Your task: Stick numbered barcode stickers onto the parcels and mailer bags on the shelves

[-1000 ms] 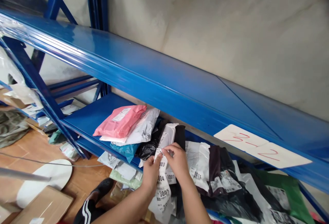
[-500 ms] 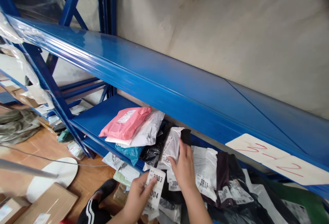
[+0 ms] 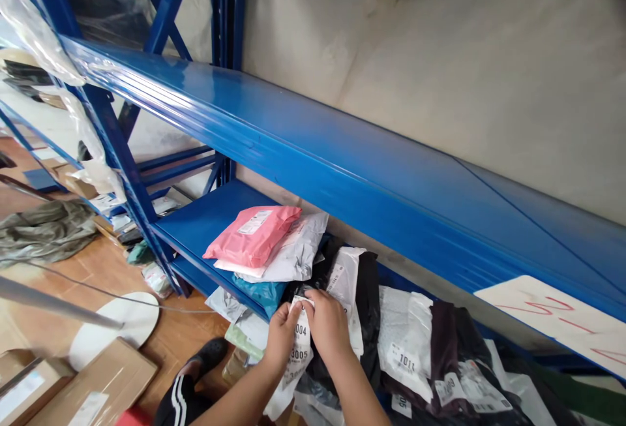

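A strip of white number labels [image 3: 300, 352], printed with 3005 and other numbers, hangs between my hands over the shelf's front edge. My left hand [image 3: 280, 338] is closed, pinching the strip's upper left side. My right hand [image 3: 328, 323] is closed on the strip's top from the other side, its fingertips beside the left thumb. Just behind my right hand lies a white-labelled parcel bag [image 3: 343, 276] on black bags. To its right sits a white parcel bag [image 3: 405, 328] with a 1011 label.
A pink parcel [image 3: 254, 233] tops a grey bag [image 3: 303, 250] and a teal bag [image 3: 264, 292] on the blue shelf [image 3: 188, 214]. Above runs a blue beam [image 3: 293, 158] with a handwritten card [image 3: 552, 315]. Cardboard boxes [image 3: 98, 383] and a round white base [image 3: 124, 321] stand on the floor.
My right hand has left the grey-white parcel and come down left to the label strip, joining my left hand. The view has shifted slightly, moving the scene to the right.
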Demonstrator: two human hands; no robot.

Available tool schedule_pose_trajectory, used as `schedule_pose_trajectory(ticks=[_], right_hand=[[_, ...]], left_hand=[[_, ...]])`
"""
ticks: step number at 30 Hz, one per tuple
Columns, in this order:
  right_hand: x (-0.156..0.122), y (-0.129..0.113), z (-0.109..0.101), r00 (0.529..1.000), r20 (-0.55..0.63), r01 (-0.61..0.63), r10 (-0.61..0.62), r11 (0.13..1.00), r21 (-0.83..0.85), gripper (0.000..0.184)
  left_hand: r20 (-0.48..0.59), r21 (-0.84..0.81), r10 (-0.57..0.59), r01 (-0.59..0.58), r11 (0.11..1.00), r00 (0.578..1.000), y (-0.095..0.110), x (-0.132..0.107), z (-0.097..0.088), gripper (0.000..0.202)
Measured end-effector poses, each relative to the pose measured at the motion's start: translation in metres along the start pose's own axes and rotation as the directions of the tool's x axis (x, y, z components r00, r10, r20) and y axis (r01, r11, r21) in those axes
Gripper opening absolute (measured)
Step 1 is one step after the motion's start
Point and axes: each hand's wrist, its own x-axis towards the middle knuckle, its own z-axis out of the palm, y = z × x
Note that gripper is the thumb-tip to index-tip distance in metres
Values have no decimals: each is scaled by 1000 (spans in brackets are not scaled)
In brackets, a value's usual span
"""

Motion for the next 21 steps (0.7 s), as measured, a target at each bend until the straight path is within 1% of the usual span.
schedule_pose_trajectory(ticks=[1, 5, 7, 10, 12, 14, 16, 17, 19, 20, 21], right_hand=[[1, 0, 0, 1000, -6, -2, 2, 1000, -25, 15], [3, 0, 2, 995, -103, -13, -2, 990, -140, 13], [5, 0, 4, 992, -128, -10, -14, 984, -180, 11], [8, 1, 8, 992, -127, -29, 2, 977, -212, 12], [9, 3, 11, 993, -115, -52, 27, 973, -224, 14], [10, 6, 12, 994, -110, -52, 27, 972, -231, 16], [9, 9, 11, 993, -116, -37, 9, 969, -243, 19], [8, 9, 10, 992, -129, -36, 4, 968, -247, 20], [6, 6, 9, 980, -198, -50, 4, 973, -226, 22], [4, 2, 9, 971, -239, -34, -10, 983, -180, 25], [3, -3, 10, 961, -273, 11, -38, 995, -102, 27]], left_hand=[[-1, -11, -9, 9, 1000, 1000, 0, 0, 1, 52], [81, -34, -100, 103, 994, 992, 1, -1, 1, 46], [58, -24, -120, 122, 992, 991, -1, 0, 2, 49], [-10, 7, -104, 104, 995, 995, -4, 1, 5, 54], [0, 38, -94, 94, 995, 996, -2, -4, 5, 54], [9, 86, -85, 84, 993, 996, 6, -14, -2, 52], [-6, 231, -1, 2, 973, 1000, 19, -27, -16, 46], [-6, 323, 69, -64, 944, 998, 26, -32, -24, 42], [39, 457, 201, -196, 867, 979, 39, -37, -43, 34], [67, 474, 234, -238, 848, 970, 44, -36, -51, 33], [82, 453, 238, -249, 856, 968, 47, -33, -58, 33]])
